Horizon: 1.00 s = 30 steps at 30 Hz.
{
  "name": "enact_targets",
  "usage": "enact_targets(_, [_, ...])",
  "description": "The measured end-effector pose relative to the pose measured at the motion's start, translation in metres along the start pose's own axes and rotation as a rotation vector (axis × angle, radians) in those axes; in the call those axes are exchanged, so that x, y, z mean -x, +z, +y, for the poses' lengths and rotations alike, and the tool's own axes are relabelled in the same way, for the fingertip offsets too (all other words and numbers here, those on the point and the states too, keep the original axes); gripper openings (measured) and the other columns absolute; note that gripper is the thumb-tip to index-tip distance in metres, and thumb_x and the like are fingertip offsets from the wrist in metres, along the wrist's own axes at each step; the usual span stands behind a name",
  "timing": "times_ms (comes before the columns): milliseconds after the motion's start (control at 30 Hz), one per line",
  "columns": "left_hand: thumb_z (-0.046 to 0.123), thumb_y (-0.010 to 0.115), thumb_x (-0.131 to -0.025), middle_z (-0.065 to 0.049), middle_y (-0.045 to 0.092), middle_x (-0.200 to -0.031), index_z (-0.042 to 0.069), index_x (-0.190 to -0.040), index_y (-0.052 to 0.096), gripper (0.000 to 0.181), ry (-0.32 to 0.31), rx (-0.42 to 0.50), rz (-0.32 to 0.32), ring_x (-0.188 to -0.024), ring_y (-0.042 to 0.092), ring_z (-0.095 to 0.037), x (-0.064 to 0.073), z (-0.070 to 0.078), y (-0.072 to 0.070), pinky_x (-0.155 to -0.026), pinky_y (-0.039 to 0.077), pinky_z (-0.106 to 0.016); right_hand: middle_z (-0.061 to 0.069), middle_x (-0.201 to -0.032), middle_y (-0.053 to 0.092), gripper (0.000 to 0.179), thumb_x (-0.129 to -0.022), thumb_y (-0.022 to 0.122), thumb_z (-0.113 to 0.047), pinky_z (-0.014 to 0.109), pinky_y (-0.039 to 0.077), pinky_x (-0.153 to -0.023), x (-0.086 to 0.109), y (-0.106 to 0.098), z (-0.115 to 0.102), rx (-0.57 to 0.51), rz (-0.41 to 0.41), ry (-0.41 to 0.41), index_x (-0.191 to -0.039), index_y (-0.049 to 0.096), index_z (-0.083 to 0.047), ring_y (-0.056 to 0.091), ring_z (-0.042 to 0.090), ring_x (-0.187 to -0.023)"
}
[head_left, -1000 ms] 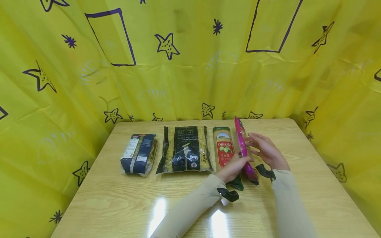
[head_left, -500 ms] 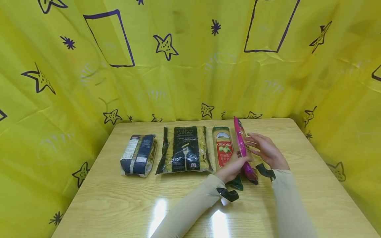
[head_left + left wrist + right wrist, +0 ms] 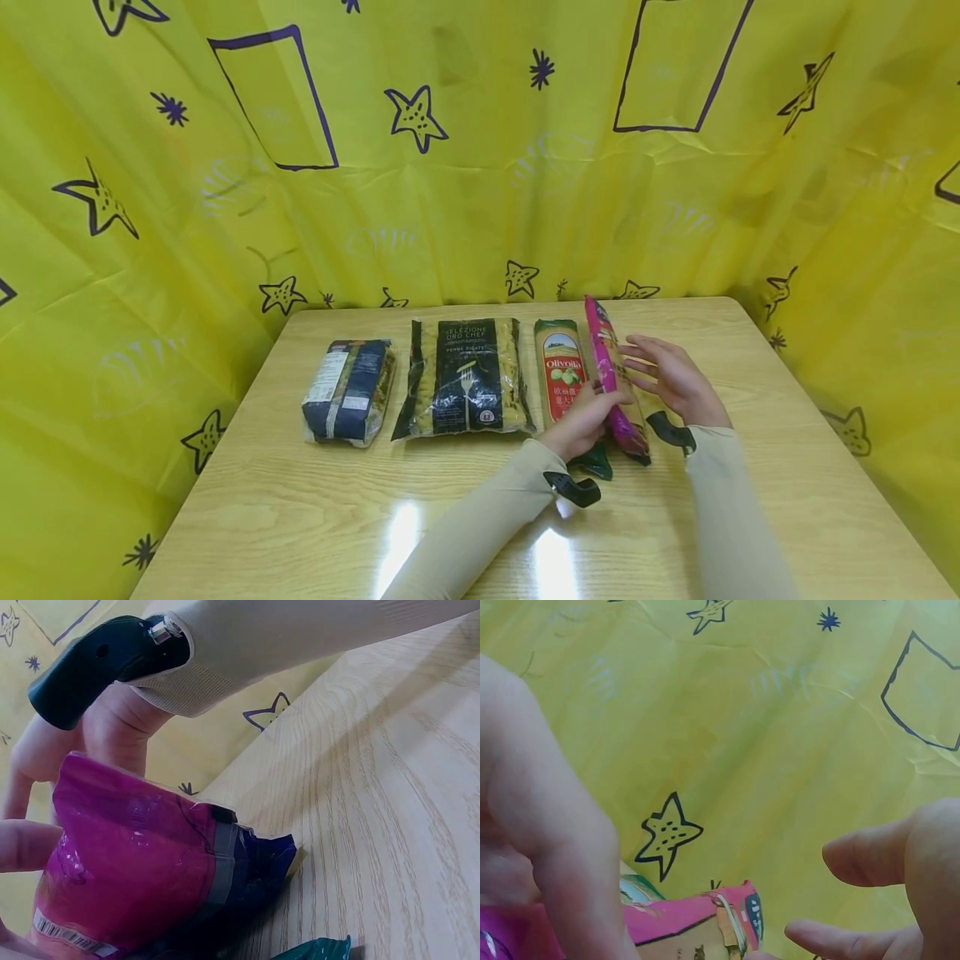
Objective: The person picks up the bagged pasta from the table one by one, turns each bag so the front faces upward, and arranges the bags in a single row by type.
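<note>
Two hands work over the near table [image 3: 487,517], left hand [image 3: 585,423] gripping the pink packet [image 3: 605,365], tilted on edge right of the red-and-green packet [image 3: 564,375], right hand [image 3: 678,383] loosely spread alongside, contact unclear, seemingly lining it up, which calls for easing it down flat before the yellow curtain [image 3: 480,208].

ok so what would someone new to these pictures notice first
Probably the bright yellow curtain with dark stars drawn on it, rising behind and beside the table. Next, likely the magenta packet, held tilted in the left hand just right of the Olivoila packet, with the right hand close by on its right.
</note>
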<state>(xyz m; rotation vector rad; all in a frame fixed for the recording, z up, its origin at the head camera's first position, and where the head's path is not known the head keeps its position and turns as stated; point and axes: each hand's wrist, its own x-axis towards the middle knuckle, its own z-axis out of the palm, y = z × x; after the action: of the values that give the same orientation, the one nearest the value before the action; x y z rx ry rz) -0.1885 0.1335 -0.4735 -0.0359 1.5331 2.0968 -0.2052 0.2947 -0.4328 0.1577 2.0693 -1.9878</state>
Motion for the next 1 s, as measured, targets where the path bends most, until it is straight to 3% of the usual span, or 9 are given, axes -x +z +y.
enact_targets(167, [0.006, 0.064, -0.088, 0.001, 0.061, -0.098, 0.005, -0.124, 0.056, 0.037, 0.018, 0.024, -0.022, -0.089, 0.060, -0.013, -0.0010, -0.0003, 0.0000, -0.079, 0.051, -0.023, 0.014, -0.159, 0.041, 0.075, -0.108, 0.041, -0.052, 0.049, 0.038, -0.120, 0.0015, -0.0017, 0.0000, -0.013, 0.009, 0.014, -0.163, 0.023, -0.004, 0.044, 0.025, -0.137])
enact_targets(400, [0.005, 0.063, -0.090, -0.007, 0.066, -0.116, 0.002, -0.131, 0.058, 0.042, 0.048, 0.027, -0.050, -0.091, 0.061, -0.011, -0.0011, -0.0008, -0.0014, -0.080, 0.051, -0.021, 0.026, -0.170, 0.019, 0.077, -0.109, 0.036, -0.052, 0.061, 0.026, -0.127, 0.0006, -0.0023, 0.0030, -0.030, 0.000, 0.014, -0.164, 0.015, -0.001, 0.030, 0.039, -0.150])
enact_targets(800, [0.013, 0.066, -0.091, 0.002, 0.064, -0.103, 0.008, -0.125, 0.060, 0.035, -0.019, 0.059, -0.033, -0.092, 0.061, -0.012, 0.0009, 0.0012, -0.0039, -0.082, 0.052, -0.024, 0.027, -0.170, 0.019, 0.077, -0.110, 0.034, -0.051, 0.063, 0.027, -0.126, -0.0019, -0.0025, 0.0057, -0.010, -0.020, 0.021, -0.165, 0.012, -0.001, 0.027, 0.043, -0.153])
enact_targets(900, [0.015, 0.066, -0.092, 0.001, 0.066, -0.105, 0.007, -0.128, 0.060, 0.038, -0.030, 0.074, -0.040, -0.092, 0.063, -0.012, 0.0024, 0.0030, -0.0047, -0.084, 0.054, -0.024, 0.027, -0.170, 0.020, 0.077, -0.110, 0.033, -0.051, 0.062, 0.028, -0.126, -0.0023, -0.0025, 0.0064, -0.001, -0.017, 0.025, -0.165, 0.012, -0.002, 0.027, 0.043, -0.154])
enact_targets(1000, [0.016, 0.064, -0.094, -0.006, 0.069, -0.117, 0.005, -0.133, 0.059, 0.042, -0.042, 0.100, -0.064, -0.096, 0.066, -0.013, 0.0045, 0.0061, -0.0055, -0.090, 0.056, -0.027, 0.027, -0.170, 0.018, 0.076, -0.111, 0.032, -0.050, 0.062, 0.028, -0.125, -0.0029, -0.0030, 0.0068, 0.000, -0.020, 0.030, -0.165, 0.010, -0.002, 0.024, 0.044, -0.155])
